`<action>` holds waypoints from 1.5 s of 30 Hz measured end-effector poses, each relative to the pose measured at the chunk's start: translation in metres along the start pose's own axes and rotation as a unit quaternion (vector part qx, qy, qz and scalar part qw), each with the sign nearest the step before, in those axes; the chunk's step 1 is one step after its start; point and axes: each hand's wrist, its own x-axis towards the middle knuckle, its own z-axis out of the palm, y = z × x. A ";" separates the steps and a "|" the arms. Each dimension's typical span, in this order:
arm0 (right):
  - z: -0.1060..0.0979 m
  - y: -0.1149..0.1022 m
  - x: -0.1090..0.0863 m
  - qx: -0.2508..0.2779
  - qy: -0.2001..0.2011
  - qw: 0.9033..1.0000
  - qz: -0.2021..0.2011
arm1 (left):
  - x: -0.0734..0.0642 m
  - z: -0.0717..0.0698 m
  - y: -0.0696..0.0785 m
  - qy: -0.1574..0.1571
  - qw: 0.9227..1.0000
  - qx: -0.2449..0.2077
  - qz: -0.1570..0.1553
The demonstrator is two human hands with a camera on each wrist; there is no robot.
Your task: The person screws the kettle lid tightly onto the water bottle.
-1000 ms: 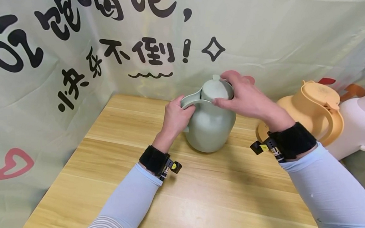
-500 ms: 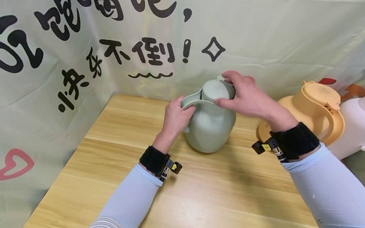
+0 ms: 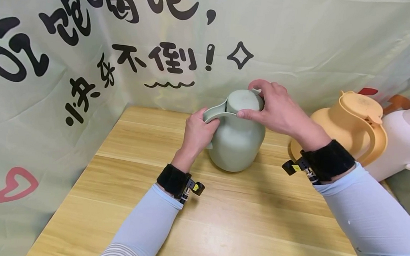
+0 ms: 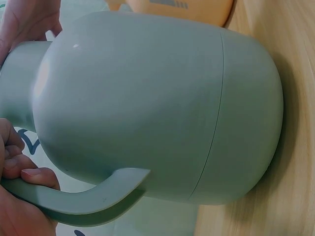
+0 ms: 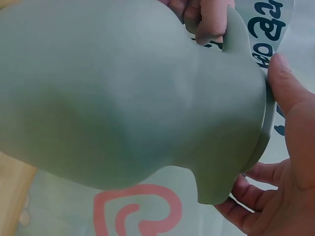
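A sage-green thermos jug (image 3: 237, 146) stands upright near the back of the wooden table. My left hand (image 3: 198, 133) grips its curved handle (image 4: 98, 199), fingers wrapped round it in the left wrist view. Over the jug's top, my right hand (image 3: 282, 110) holds the round lid (image 3: 245, 100) by its edge, thumb on the near side and fingers on the far side. The right wrist view has the thumb against the lid's rim (image 5: 266, 128) and the other fingers by the spout (image 5: 216, 187). The lid sits level in the jug's neck.
To the right stand a yellow-orange jug (image 3: 350, 123) and a pale pinkish-white jug (image 3: 407, 132), close beside my right forearm. A pale cloth backdrop (image 3: 306, 39) with black lettering hangs behind and left of the wooden table (image 3: 212, 225).
The lid has turned clockwise under my right hand; its small tab has moved rightward, now mostly behind the fingers. My left hand and the jug's body stay in place.
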 end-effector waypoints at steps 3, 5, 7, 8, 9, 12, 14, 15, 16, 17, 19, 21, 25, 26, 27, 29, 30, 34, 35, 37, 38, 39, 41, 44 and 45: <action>-0.003 -0.001 -0.002 -0.016 -0.005 1.000 0.002 | 0.000 0.000 0.000 0.001 1.000 0.002 0.001; -0.006 -0.002 -0.002 -0.023 -0.013 1.000 -0.006 | 0.000 0.000 0.000 0.002 1.000 0.002 0.001; -0.009 -0.002 0.000 -0.024 -0.024 0.999 -0.025 | 0.000 0.000 0.000 0.004 1.000 0.004 0.002; -0.010 -0.002 0.001 -0.023 -0.032 0.999 -0.037 | 0.000 0.000 0.000 0.006 1.000 0.005 0.002; -0.011 -0.002 0.003 -0.022 -0.039 0.998 -0.049 | 0.000 0.000 0.000 0.007 1.000 0.006 0.003; -0.013 -0.002 0.007 -0.017 -0.059 0.995 -0.076 | 0.001 0.000 0.000 0.011 1.000 0.009 0.002; -0.013 -0.002 0.009 -0.017 -0.066 0.994 -0.081 | 0.001 0.001 -0.001 0.011 1.000 0.008 0.000; -0.013 -0.002 0.010 -0.017 -0.066 0.994 -0.080 | 0.001 0.001 -0.001 0.010 1.000 0.007 -0.001; -0.013 -0.002 0.010 -0.019 -0.066 0.995 -0.076 | 0.000 0.001 0.000 0.009 1.000 0.007 -0.002; -0.012 -0.002 0.010 -0.022 -0.064 0.995 -0.072 | 0.000 0.001 0.000 0.009 1.000 0.006 -0.003; -0.011 -0.002 0.010 -0.029 -0.056 0.996 -0.060 | 0.000 0.001 0.000 0.008 1.000 0.007 -0.004; -0.009 -0.002 0.009 -0.037 -0.046 0.997 -0.049 | 0.000 0.001 0.000 0.007 1.000 0.007 -0.004; -0.007 0.000 0.008 -0.048 -0.035 0.998 -0.034 | 0.000 0.001 0.000 0.005 1.000 0.006 -0.004; -0.007 0.000 0.007 -0.050 -0.035 0.998 -0.035 | 0.000 0.001 0.000 0.004 1.000 0.005 -0.005; -0.007 0.000 0.007 -0.050 -0.037 0.997 -0.037 | 0.000 0.001 0.000 0.004 1.000 0.005 -0.004; -0.008 0.000 0.008 -0.044 -0.044 0.997 -0.047 | 0.000 0.001 0.000 0.005 1.000 0.004 -0.004; -0.009 -0.001 0.008 -0.040 -0.049 0.997 -0.053 | 0.000 0.001 0.000 0.005 1.000 0.004 -0.004; -0.013 -0.003 0.010 -0.025 -0.070 0.995 -0.067 | 0.000 0.001 0.000 0.007 1.000 0.002 -0.003; -0.014 -0.004 0.010 -0.023 -0.074 0.995 -0.067 | 0.000 0.001 0.000 0.007 1.000 0.001 -0.003; -0.015 -0.005 0.010 -0.023 -0.079 0.995 -0.064 | 0.000 0.001 0.000 0.007 1.000 0.000 -0.003; -0.015 -0.006 0.010 -0.024 -0.079 0.995 -0.062 | 0.000 0.001 0.000 0.007 1.000 -0.001 -0.004; -0.015 -0.006 0.010 -0.024 -0.080 0.995 -0.059 | 0.000 0.001 0.000 0.007 1.000 -0.001 -0.004; -0.014 -0.007 0.011 -0.027 -0.076 0.995 -0.052 | 0.000 0.001 0.000 0.006 1.000 -0.002 -0.005; -0.011 -0.007 0.012 -0.037 -0.060 0.997 -0.042 | 0.000 0.001 0.000 0.006 1.000 -0.001 -0.005; -0.010 -0.007 0.012 -0.040 -0.054 0.997 -0.039 | 0.000 0.001 0.000 0.005 1.000 -0.001 -0.005</action>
